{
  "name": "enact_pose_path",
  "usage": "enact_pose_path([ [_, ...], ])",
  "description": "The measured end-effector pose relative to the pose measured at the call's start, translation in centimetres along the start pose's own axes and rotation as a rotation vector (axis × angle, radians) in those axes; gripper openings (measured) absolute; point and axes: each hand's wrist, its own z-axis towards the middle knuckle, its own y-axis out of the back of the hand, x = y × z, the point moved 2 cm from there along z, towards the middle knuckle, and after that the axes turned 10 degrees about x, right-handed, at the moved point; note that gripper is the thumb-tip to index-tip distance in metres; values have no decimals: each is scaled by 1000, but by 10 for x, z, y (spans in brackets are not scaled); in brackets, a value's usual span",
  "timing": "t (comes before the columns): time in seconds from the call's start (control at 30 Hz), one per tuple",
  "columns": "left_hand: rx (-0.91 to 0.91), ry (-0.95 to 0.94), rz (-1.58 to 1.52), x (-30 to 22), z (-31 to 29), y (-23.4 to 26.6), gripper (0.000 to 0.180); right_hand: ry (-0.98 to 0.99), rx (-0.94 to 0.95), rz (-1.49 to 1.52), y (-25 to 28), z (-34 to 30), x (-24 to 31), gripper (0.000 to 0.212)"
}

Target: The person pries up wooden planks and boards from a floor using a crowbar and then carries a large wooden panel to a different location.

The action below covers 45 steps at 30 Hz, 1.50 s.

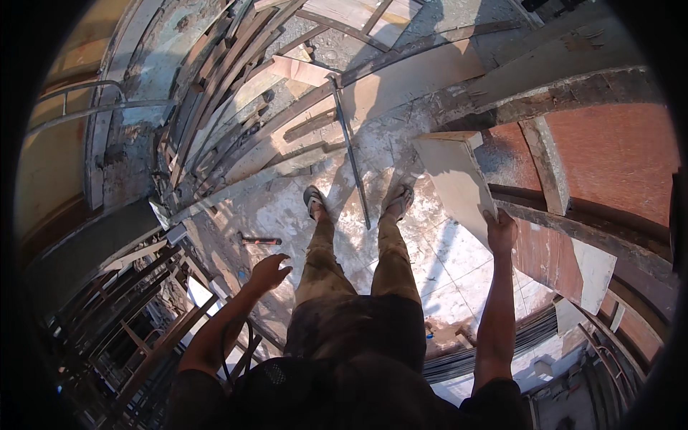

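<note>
My right hand (500, 232) is closed on the edge of a pale plywood board (453, 179), which stands tilted at my right with a wooden batten along its far end. My left hand (268, 274) hangs in the air, fingers apart, holding nothing. Nearest to it, on the floor, lies a hammer (262, 241) with an orange and black handle. Ahead of my feet a long dark metal bar (350, 154) lies between the floor and the timber.
Loose planks and battens (236, 93) lie heaped at the far left. Reddish panels framed by timber (548, 168) stand at the right, with a brownish board (545, 258) beside them. Thin dark rods (451, 367) lie behind me on the right. Dusty tiles (459, 276) surround my sandalled feet.
</note>
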Motion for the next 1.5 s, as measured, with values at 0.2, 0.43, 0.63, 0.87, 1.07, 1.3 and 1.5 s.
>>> enact_pose_path([
  [0.2,159,144,-398,14,-7,-95,45,70,-142,-34,46,48,-38,33],
  [0.43,-23,28,-695,-58,35,-105,42,-107,-401,-637,55,72,-39,62],
  [0.63,-97,-8,-768,-55,44,-103,39,-179,-504,-979,18,63,-8,92],
  [0.87,-155,122,-677,18,31,-127,38,-364,-582,-895,12,83,22,100],
  [1.07,-213,131,-741,40,35,-136,52,73,-302,-545,-100,57,107,68],
  [1.3,-142,215,-674,38,65,-140,71,163,548,-197,-372,73,115,52],
  [1.5,-4,194,-662,70,86,-129,69,81,377,-57,-566,162,92,81],
])
